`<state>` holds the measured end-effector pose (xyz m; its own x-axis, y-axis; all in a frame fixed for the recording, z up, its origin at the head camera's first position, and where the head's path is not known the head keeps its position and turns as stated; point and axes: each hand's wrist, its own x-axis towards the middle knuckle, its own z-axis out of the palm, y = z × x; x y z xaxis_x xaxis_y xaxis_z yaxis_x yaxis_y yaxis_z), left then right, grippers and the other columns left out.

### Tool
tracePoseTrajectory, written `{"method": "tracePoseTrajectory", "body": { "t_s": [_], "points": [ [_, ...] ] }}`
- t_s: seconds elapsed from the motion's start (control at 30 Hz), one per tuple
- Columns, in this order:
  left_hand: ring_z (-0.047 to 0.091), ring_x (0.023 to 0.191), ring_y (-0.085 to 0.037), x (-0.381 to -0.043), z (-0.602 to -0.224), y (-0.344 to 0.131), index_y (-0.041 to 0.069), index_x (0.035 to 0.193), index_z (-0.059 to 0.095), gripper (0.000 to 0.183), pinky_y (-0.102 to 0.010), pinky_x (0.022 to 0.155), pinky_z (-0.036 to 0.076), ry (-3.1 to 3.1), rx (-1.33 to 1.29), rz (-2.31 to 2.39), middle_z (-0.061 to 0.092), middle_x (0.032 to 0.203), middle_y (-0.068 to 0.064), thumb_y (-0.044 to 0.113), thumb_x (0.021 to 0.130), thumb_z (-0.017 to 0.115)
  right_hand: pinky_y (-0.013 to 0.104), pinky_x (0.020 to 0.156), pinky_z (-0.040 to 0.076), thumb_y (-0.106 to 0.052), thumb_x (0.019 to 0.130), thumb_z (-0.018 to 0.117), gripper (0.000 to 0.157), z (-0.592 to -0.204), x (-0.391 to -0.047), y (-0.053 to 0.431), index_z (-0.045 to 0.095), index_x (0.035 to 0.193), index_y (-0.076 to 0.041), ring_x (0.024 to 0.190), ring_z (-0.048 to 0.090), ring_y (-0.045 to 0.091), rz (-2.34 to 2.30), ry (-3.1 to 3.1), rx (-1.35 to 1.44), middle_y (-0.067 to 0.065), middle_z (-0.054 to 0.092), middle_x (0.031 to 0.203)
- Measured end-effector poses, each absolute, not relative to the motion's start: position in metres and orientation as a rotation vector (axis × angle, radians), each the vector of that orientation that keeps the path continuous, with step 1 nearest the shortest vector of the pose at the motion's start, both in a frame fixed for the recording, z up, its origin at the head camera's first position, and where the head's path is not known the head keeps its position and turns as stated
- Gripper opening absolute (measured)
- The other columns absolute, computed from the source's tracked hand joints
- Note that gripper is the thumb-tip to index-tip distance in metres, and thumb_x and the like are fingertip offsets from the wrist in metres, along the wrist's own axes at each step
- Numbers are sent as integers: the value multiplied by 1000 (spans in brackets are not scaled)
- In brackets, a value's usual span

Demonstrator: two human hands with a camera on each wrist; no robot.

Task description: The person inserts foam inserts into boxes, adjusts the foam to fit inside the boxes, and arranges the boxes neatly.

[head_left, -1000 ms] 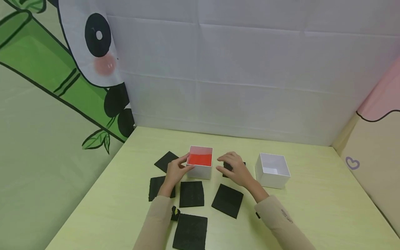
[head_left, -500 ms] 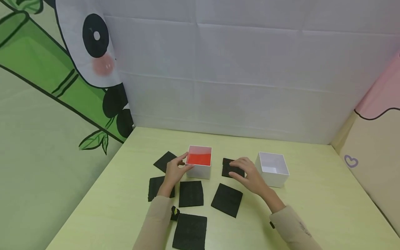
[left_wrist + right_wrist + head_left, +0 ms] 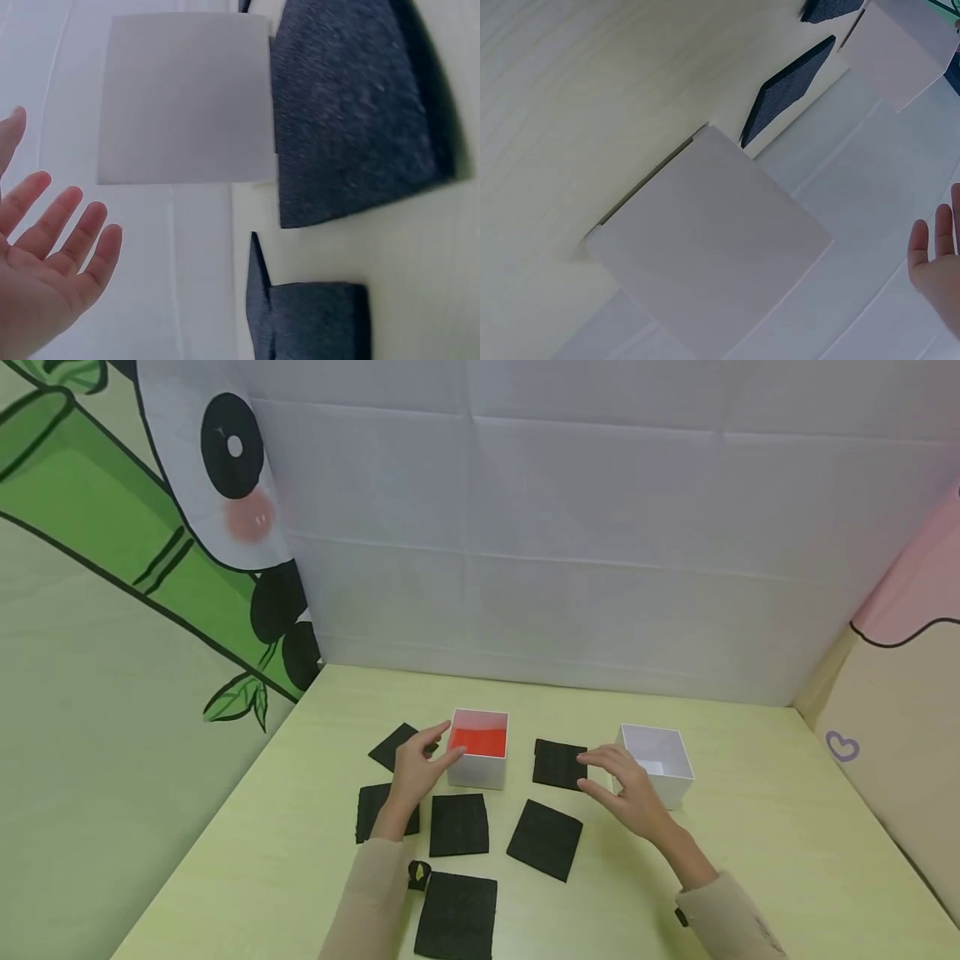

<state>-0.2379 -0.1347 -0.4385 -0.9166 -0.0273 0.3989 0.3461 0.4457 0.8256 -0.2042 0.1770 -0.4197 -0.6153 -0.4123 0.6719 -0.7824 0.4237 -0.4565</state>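
My left hand point(image 3: 420, 768) is beside a white box point(image 3: 478, 772) with a red piece point(image 3: 480, 742) inside, thumb and fingers spread around its near left corner. In the left wrist view that hand point(image 3: 60, 262) has its fingers extended and holds nothing; the box point(image 3: 187, 97) stands apart from it. My right hand point(image 3: 628, 789) hovers between a black felt square point(image 3: 558, 764) and a second white box point(image 3: 671, 789), overlapping the box's left side. The right wrist view has the hand point(image 3: 939, 262) with fingers straight, nothing in them, beyond that box point(image 3: 712, 240).
Several more black felt squares lie flat on the pale yellow table point(image 3: 262, 868), among them one at front point(image 3: 456, 914), one in the middle point(image 3: 459, 825) and a tilted one point(image 3: 545, 841). A white cloth wall point(image 3: 585, 568) rises behind the table.
My right hand has moved right, from over the black felt square beside the red-filled box to the second box, uncovering the square. The left fingers have spread slightly away from their box.
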Motion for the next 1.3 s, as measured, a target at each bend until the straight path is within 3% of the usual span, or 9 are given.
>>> {"method": "tracePoseTrajectory", "body": {
  "t_s": [0.3,0.9,1.13,1.3],
  "points": [
    [54,100,-24,-222,-421,-126,1,113,62,42,-45,76,45,-2283,-375,-1463,60,113,-10,20,77,72,16,86,34,16,62,68,36,-395,-180,179,60,97,9,92,50,34,1081,-2182,966,20,60,95],
    [55,96,-29,-194,-398,-84,1,109,64,35,-47,77,44,-2217,-515,-1538,62,108,-11,12,76,71,16,90,33,19,60,68,38,-379,-172,224,61,96,10,96,50,28,1080,-2190,915,22,59,93],
    [56,94,-31,-188,-401,-77,1,108,64,35,-47,75,46,-2226,-562,-1545,63,104,-10,11,76,72,14,87,32,20,62,65,36,-381,-169,237,60,96,11,102,48,13,1086,-2188,881,24,59,93],
    [57,92,-27,-186,-404,-73,-1,107,64,35,-44,74,47,-2228,-586,-1524,64,103,-9,11,75,72,11,77,35,22,61,64,36,-381,-170,248,58,96,14,93,47,0,1082,-2171,850,25,58,92]
  ]
}}
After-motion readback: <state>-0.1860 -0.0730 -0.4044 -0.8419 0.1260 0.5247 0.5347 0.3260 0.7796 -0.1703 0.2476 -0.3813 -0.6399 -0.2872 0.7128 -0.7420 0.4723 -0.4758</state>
